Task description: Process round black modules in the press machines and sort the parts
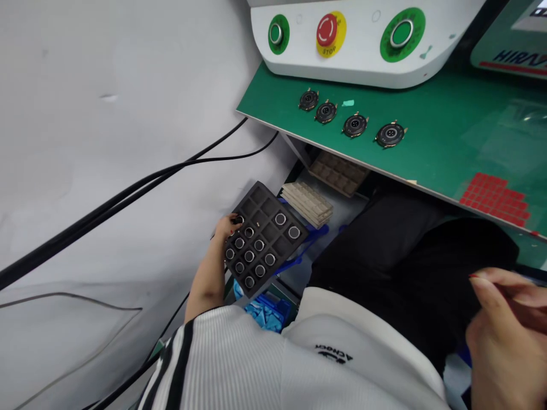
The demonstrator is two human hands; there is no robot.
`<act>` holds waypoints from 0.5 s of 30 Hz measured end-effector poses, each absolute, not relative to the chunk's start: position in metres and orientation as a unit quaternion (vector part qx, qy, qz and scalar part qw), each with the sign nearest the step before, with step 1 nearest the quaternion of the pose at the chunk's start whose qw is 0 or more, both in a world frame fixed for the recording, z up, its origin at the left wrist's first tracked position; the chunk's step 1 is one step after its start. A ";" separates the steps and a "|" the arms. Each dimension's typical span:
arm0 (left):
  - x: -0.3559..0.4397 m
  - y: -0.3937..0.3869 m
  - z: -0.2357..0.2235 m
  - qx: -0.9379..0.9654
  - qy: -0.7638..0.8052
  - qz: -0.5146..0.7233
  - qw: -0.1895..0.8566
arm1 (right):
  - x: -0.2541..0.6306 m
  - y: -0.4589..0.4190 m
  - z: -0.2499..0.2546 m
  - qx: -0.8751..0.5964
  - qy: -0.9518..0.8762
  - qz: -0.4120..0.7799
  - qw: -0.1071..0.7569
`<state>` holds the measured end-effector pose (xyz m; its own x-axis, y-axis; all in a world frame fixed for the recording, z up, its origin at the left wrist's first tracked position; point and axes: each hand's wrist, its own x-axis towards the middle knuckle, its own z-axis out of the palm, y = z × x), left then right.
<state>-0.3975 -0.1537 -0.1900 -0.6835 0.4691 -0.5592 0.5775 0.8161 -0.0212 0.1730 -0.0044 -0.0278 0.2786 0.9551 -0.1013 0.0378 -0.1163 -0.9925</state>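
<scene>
My left hand [225, 228] reaches down below the bench and grips the left edge of a black compartment tray [265, 236]. The tray holds several round ring-shaped parts and is tilted toward me. My right hand [508, 336] is at the lower right near my lap, fingers curled loosely together, with nothing visible in them. Four round dark parts with small lugs lie in a row on the green bench top [427, 142], among them one at the left end [308, 100] and one at the right end [390, 134].
A white machine base [354, 62] with two green buttons and a red stop button [327, 31] stands at the back of the bench. Stacked beige trays [307, 203] and a brown tray [337, 173] sit under the bench. Black cables [128, 193] run along the left. Red squares [493, 196] mark the bench.
</scene>
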 end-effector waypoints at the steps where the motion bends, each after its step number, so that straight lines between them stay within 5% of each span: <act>1: -0.398 -0.154 -0.190 0.288 0.911 -0.098 0.277 | 0.170 -0.005 -0.028 -0.596 -0.407 0.428 0.544; 9: -0.378 -0.144 -0.170 0.272 0.929 -0.047 0.248 | 0.156 -0.010 -0.019 -0.626 -0.391 0.416 0.531; 15: -0.330 -0.123 -0.148 0.288 0.927 0.170 0.170 | 0.151 -0.015 -0.025 -0.600 -0.362 0.412 0.582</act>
